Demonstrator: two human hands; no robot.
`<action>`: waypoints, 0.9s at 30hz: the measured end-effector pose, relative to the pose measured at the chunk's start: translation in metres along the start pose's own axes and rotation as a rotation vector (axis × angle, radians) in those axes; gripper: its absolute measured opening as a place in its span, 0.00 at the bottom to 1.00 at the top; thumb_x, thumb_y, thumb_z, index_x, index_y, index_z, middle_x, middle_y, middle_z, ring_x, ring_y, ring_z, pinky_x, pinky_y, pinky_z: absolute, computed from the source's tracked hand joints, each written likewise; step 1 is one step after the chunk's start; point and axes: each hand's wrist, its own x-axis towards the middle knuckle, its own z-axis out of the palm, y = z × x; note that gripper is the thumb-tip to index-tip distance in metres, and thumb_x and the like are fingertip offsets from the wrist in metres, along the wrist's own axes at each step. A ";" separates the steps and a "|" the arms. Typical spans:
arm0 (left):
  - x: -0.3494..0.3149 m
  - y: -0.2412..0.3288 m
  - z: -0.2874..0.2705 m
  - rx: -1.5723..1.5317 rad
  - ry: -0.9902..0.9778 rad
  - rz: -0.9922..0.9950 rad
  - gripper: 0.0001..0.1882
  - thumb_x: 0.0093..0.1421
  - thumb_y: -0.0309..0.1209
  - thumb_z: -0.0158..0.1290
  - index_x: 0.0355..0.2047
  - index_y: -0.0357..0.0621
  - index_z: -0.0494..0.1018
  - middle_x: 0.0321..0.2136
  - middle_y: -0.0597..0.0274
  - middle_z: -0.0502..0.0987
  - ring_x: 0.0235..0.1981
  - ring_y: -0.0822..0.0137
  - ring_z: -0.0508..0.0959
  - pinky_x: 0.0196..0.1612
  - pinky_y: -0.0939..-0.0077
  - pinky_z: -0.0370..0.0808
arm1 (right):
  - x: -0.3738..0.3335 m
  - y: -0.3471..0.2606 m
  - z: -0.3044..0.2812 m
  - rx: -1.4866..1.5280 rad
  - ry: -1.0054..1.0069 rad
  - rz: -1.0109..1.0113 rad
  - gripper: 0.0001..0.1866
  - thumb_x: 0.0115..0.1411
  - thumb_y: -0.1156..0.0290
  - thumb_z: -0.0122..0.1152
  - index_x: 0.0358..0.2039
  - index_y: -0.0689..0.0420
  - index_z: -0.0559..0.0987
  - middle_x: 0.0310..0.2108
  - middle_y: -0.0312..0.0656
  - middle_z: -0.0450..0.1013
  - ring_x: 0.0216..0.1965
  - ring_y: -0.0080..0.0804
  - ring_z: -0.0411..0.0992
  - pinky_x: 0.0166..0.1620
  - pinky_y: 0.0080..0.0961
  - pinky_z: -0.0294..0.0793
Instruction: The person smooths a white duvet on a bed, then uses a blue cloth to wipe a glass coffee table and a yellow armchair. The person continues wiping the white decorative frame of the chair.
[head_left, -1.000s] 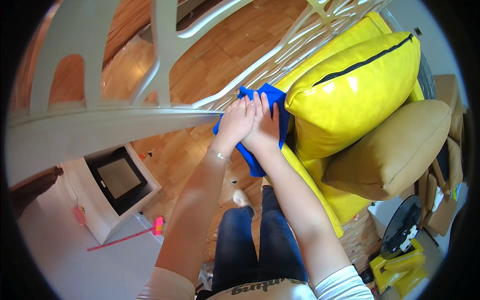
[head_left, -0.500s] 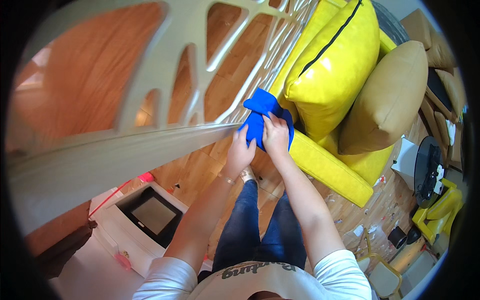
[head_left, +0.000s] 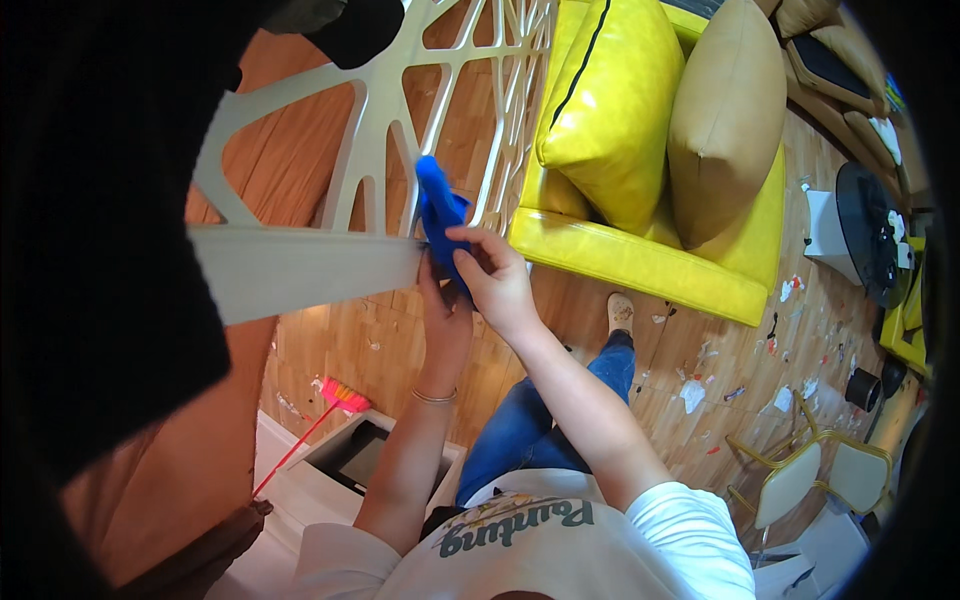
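The cloth (head_left: 440, 207) lies against the partition (head_left: 320, 270), left of the sofa (head_left: 640, 262) bearing two cushions (head_left: 620, 115).

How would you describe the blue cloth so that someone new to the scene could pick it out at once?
Find the yellow sofa at upper right, then the white openwork partition to its left. At the partition's near edge, the left hand and right hand are both at the bunched blue cloth. Its vivid blue stands out from the white partition and yellow sofa.
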 end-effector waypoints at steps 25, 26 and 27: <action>-0.057 -0.041 0.016 -0.119 0.268 -0.016 0.33 0.67 0.33 0.54 0.68 0.39 0.55 0.65 0.52 0.63 0.65 0.60 0.65 0.67 0.66 0.62 | -0.016 0.061 -0.027 -0.641 -0.525 -0.370 0.29 0.60 0.80 0.50 0.64 0.67 0.67 0.67 0.62 0.59 0.68 0.61 0.58 0.70 0.39 0.55; -0.066 -0.047 0.018 -0.149 0.293 -0.020 0.32 0.67 0.33 0.54 0.67 0.39 0.57 0.65 0.52 0.64 0.65 0.61 0.66 0.66 0.67 0.62 | -0.014 0.058 -0.026 -0.637 -0.538 -0.407 0.29 0.60 0.79 0.50 0.64 0.67 0.66 0.68 0.62 0.58 0.69 0.61 0.56 0.71 0.40 0.53; -0.069 -0.051 0.020 -0.178 0.319 -0.023 0.31 0.68 0.33 0.54 0.67 0.39 0.58 0.64 0.53 0.65 0.65 0.61 0.66 0.66 0.68 0.63 | -0.013 0.053 -0.022 -0.629 -0.554 -0.444 0.30 0.60 0.78 0.49 0.65 0.67 0.65 0.69 0.62 0.56 0.70 0.62 0.54 0.71 0.42 0.51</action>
